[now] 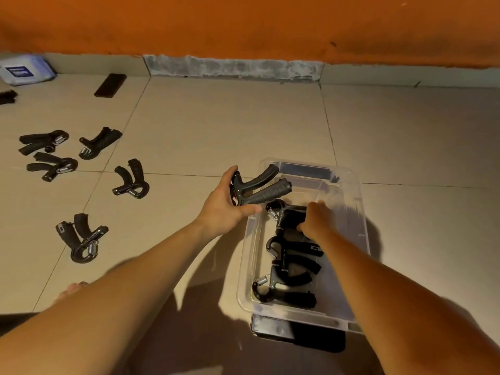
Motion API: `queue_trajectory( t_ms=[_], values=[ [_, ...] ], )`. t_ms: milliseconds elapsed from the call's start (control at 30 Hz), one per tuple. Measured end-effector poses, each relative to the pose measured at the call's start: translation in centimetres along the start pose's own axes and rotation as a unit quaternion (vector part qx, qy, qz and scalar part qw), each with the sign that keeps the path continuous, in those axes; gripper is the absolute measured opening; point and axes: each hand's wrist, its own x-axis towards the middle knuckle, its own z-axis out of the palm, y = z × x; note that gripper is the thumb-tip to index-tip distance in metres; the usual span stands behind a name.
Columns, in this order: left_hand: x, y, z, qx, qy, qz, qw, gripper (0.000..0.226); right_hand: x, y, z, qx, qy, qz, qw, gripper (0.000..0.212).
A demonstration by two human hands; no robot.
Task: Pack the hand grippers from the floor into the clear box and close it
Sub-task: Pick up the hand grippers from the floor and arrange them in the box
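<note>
The clear box (359, 212) stands open on the tiled floor, right of centre, with several black hand grippers (286, 277) lying inside. My left hand (226, 205) holds a black hand gripper (259, 188) by its head, just over the box's far left corner. My right hand (315, 219) reaches into the box and closes on another black gripper (288, 217) there. Several more hand grippers (131, 180) lie loose on the floor to the left. A dark lid (273, 332) shows under the box's near end.
An orange wall (243, 23) runs along the back. At the far left stand a white and blue packet (24, 70), a dark flat phone-like object (110, 85) and a black brush-like thing (6, 97). My foot (71, 289) shows at the lower left.
</note>
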Motion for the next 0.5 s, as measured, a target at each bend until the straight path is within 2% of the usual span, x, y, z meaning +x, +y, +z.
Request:
queue_trajectory(
  t_ms=[500],
  values=[
    [0.1,0.7,0.0,0.041,0.007,-0.005,0.999,0.112,1.0,0.4,2.0,0.065,-0.015,0.012,0.998,0.057]
  ],
)
